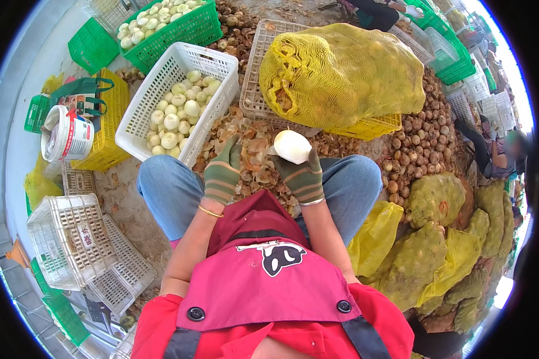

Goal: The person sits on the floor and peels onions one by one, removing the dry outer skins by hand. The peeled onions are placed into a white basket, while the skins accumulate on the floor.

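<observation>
A peeled white onion [292, 146] rests in my right hand [301, 178], which wears a green and tan striped glove. My left hand [223, 174], gloved the same way, is over the onion skins with its back towards me. Its fingertips are hidden, so I cannot tell whether it holds anything. Loose brown onion skins [256, 157] lie in a heap between my knees. Just beyond my left hand stands a white plastic crate [137, 121] partly filled with peeled onions [173, 119].
A full yellow mesh sack [346, 74] lies across crates ahead. Unpeeled onions [415, 148] cover the floor at right, near more sacks [413, 260]. A green crate [175, 42] of peeled onions, a white bucket [67, 134] and stacked crates [72, 242] stand at left. A person [498, 152] sits far right.
</observation>
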